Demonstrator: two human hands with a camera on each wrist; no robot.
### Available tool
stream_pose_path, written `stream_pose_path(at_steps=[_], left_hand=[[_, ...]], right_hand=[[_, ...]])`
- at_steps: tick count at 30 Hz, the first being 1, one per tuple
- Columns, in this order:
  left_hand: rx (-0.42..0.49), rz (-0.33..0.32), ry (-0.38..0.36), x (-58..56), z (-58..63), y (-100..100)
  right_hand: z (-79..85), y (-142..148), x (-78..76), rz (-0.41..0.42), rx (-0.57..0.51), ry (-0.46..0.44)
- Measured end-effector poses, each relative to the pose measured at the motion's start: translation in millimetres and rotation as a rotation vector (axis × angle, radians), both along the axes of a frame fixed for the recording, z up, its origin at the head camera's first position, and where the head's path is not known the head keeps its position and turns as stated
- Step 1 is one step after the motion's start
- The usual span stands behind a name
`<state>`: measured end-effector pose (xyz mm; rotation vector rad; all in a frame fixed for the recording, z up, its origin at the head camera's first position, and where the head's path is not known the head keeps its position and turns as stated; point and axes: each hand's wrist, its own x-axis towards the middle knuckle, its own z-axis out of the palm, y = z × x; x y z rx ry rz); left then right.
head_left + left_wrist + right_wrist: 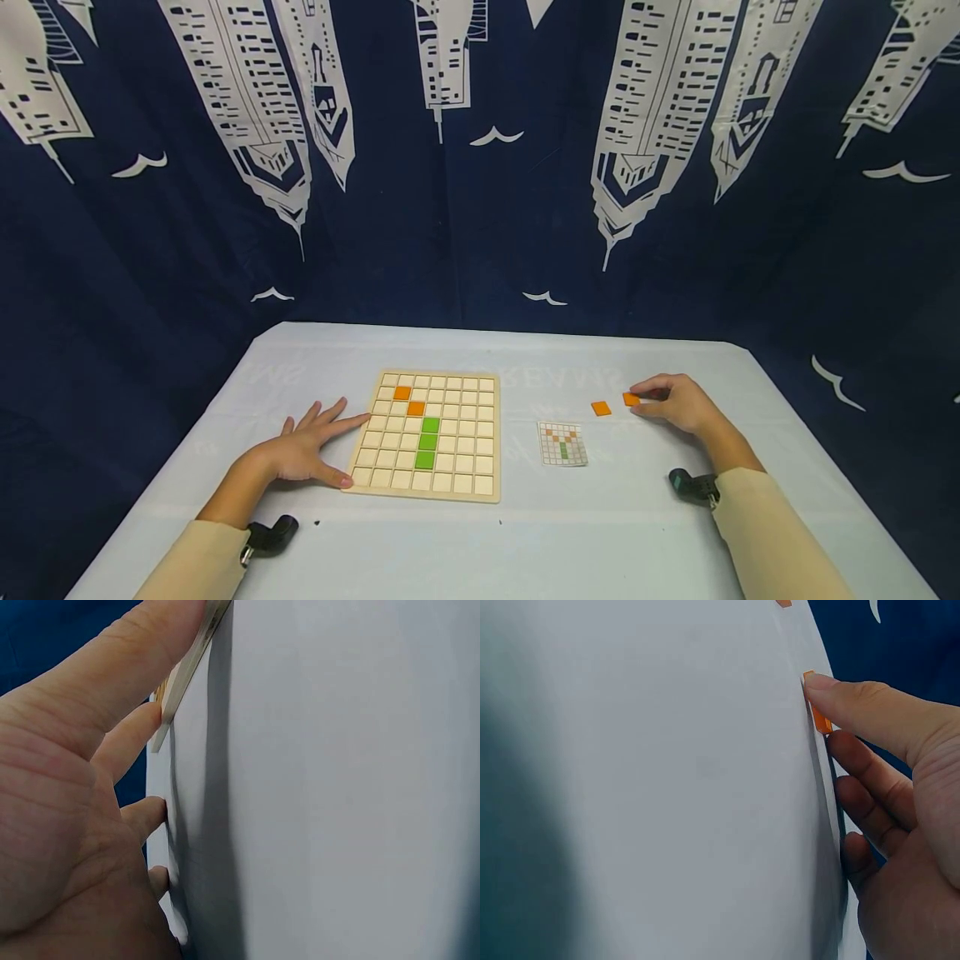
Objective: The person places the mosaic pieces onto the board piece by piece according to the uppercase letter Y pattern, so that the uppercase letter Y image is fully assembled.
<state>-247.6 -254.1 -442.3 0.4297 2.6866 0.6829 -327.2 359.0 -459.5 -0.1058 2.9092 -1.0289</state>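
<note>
On the left, my left hand (300, 450) lies with spread fingers; its thumb and index finger touch the left edge of a square wooden grid board (497, 437). Two orange tiles (402, 392) and three green tiles (426, 460) sit in a bent line among the board's pale squares. My right hand (677, 406) pinches an orange tile (822, 721) between thumb and index finger, low at the table surface. Just left of those fingertips lies another orange tile (601, 408). In the left wrist view, only a sliver of the board's edge (180, 686) shows behind the thumb.
A small paper card (562, 443) with a printed grid pattern lies between the board and the right hand. The white tabletop (450, 550) ends at a dark blue curtain (465, 233) with white building prints. Dark specks dot the front of the table.
</note>
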Motion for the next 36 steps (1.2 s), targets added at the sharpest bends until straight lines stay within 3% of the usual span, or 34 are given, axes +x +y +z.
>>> stream_pose_path(at_steps=[20, 36], left_hand=[[0.016, -0.004, -0.005, 0.0, -2.7, -1.6], [0.025, -0.002, -0.01, 1.0, -0.5, -0.5]], right_hand=[[2.0, -1.5, -3.9, -0.003, 0.021, -0.069], [5.4, -3.0, -4.9, 0.033, 0.04, -0.052]])
